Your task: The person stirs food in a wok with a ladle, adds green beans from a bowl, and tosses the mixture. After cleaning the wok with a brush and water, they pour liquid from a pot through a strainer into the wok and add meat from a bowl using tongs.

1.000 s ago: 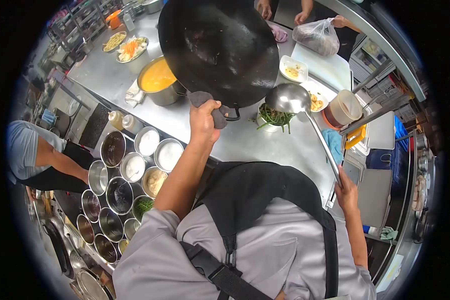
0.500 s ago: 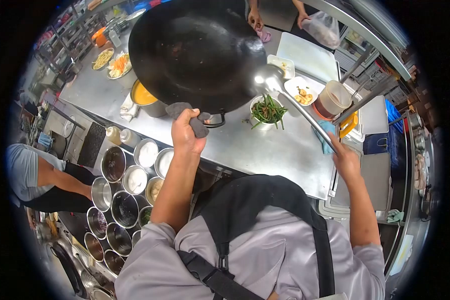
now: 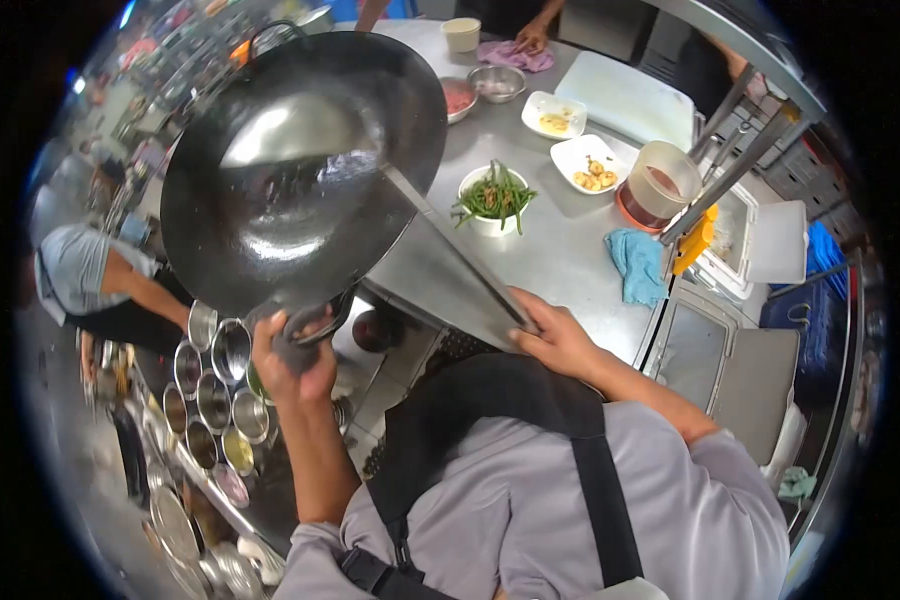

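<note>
My left hand (image 3: 295, 365) is closed round the loop handle of a large black wok (image 3: 270, 205), with a dark grey cloth (image 3: 298, 345) in the grip. The wok is held up and tilted, its dark, shiny inside facing me. My right hand (image 3: 555, 335) grips the end of a long metal ladle (image 3: 450, 240). The ladle's far end reaches into the wok, and its head is hard to make out there. On the steel table, right of the wok, stands a white bowl (image 3: 490, 225) heaped with green beans (image 3: 497, 195).
White dishes with yellowish food (image 3: 595, 178), a tub of reddish liquid (image 3: 660, 185) and a blue cloth (image 3: 638, 265) are on the table's right. Another person's hand (image 3: 532, 38) rests on a pink cloth (image 3: 515, 57). Several metal pots (image 3: 213, 400) and another person (image 3: 100, 270) are at left.
The wok has swung left and down, away from the bowl of green beans. My right hand has come left with the ladle, whose far end is now inside the wok.
</note>
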Demonstrator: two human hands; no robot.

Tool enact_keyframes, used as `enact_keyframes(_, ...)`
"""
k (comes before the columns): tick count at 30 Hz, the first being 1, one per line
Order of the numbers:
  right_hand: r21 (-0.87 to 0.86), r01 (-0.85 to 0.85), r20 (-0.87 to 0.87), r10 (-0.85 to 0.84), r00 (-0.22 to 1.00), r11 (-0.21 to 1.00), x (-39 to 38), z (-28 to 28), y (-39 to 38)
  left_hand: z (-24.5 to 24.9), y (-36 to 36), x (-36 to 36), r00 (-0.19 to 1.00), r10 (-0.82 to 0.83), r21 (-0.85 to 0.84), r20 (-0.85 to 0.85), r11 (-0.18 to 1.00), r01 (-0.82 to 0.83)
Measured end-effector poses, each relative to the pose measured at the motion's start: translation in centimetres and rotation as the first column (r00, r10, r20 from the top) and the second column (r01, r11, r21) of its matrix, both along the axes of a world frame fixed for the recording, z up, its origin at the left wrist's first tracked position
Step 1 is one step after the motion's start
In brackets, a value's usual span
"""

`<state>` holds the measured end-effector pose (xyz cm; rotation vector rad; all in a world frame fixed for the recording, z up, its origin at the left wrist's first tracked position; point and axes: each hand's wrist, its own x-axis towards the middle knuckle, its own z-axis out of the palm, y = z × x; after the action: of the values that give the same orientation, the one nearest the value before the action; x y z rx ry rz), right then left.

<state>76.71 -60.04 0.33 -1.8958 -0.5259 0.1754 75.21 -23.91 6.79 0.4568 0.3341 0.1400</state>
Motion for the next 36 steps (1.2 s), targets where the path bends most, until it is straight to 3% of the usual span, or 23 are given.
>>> enact_keyframes(3, 0.023, -0.207, -0.055, 0.208, 0.977, 0.978, 0.2, -1.4, 0.0, 2.0, -2.6, -7.5, 0.993, 0.114, 0.037, -0.010, 0.993, -0.114)
enact_keyframes(5, 0.087, -0.326, -0.029, 0.329, 0.944, 0.941, -0.8, -3.4, 0.6, 2.7, -3.9, -12.2, 0.963, 0.257, 0.146, 0.079, 0.953, -0.266)
enact_keyframes(6, 0.143, -0.403, -0.010, 0.408, 0.913, 0.904, -1.4, -4.1, 0.9, 2.9, -4.6, -14.5, 0.943, 0.327, 0.226, 0.057, 0.916, -0.331)
enact_keyframes(8, 0.116, -0.492, -0.092, 0.502, 0.860, 0.863, -1.8, -3.0, 1.8, 1.6, -3.9, -20.1, 0.894, 0.449, 0.205, 0.007, 0.874, -0.440)
enact_keyframes(10, 0.149, -0.635, -0.097, 0.650, 0.754, 0.758, -2.1, -2.7, 3.3, 2.7, -5.6, -24.0, 0.802, 0.597, 0.260, 0.004, 0.774, -0.577)
enact_keyframes(12, 0.146, -0.696, -0.094, 0.710, 0.698, 0.703, -2.8, -2.2, 5.1, 1.3, -4.3, -30.3, 0.677, 0.730, 0.222, -0.095, 0.678, -0.700)
enact_keyframes(14, 0.139, -0.751, -0.078, 0.763, 0.642, 0.646, -3.9, -1.9, 7.0, 0.3, -4.1, -35.6, 0.525, 0.849, 0.311, -0.066, 0.518, -0.797)
enact_keyframes(15, 0.126, -0.781, -0.058, 0.790, 0.610, 0.612, -4.6, -2.3, 7.9, -0.1, -3.7, -38.4, 0.510, 0.858, 0.304, -0.060, 0.502, -0.809)
enact_keyframes(17, 0.075, -0.837, -0.077, 0.840, 0.537, 0.542, -6.1, -1.5, 9.3, -1.3, -2.4, -44.8, 0.474, 0.880, 0.135, -0.040, 0.474, -0.870)
enact_keyframes(18, 0.069, -0.844, -0.080, 0.846, 0.527, 0.532, -7.1, -1.9, 10.1, -2.7, -1.3, -48.5, 0.506, 0.859, 0.084, 0.073, 0.501, -0.862)
enact_keyframes(20, 0.048, -0.865, -0.042, 0.866, 0.498, 0.500, -9.4, -3.0, 12.1, -0.7, -2.6, -51.2, 0.418, 0.908, -0.048, -0.023, 0.416, -0.908)
enact_keyframes(22, 0.056, -0.871, -0.053, 0.873, 0.485, 0.488, -12.0, -2.8, 14.1, -3.1, -0.7, -58.4, 0.390, 0.920, -0.074, -0.031, 0.387, -0.919)
enact_keyframes(25, 0.043, -0.882, -0.057, 0.883, 0.467, 0.469, -16.0, -2.3, 17.0, -4.5, -0.3, -65.2, 0.144, 0.984, -0.160, -0.100, 0.127, -0.979)
enact_keyframes(28, -0.015, -0.897, -0.109, 0.891, 0.440, 0.441, -19.8, -0.6, 20.0, -6.4, 0.7, -72.9, 0.133, 0.975, -0.207, -0.180, 0.094, -0.974)
enact_keyframes(29, -0.044, -0.904, -0.172, 0.888, 0.426, 0.425, -21.0, -0.2, 21.0, -7.1, 0.8, -74.6, 0.072, 0.989, -0.122, -0.128, 0.056, -0.991)
enact_keyframes(30, -0.050, -0.903, -0.171, 0.887, 0.429, 0.427, -22.4, -0.7, 22.1, -7.9, 1.5, -76.9, 0.075, 0.989, -0.127, -0.129, 0.058, -0.990)
enact_keyframes(32, 0.038, -0.912, -0.070, 0.911, 0.405, 0.409, -25.2, -2.0, 24.3, -10.2, 3.3, -82.4, 0.166, 0.948, -0.307, -0.272, 0.078, -0.948)
enact_keyframes(34, 0.040, -0.918, -0.128, 0.913, 0.387, 0.395, -27.6, -1.7, 26.2, -12.9, 5.5, -86.5, 0.097, 0.965, -0.218, -0.242, 0.044, -0.975)
enact_keyframes(36, 0.067, -0.930, -0.115, 0.928, 0.353, 0.362, -29.6, -2.6, 28.3, -13.7, 6.5, -88.4, 0.155, 0.967, -0.340, -0.200, 0.080, -0.937)
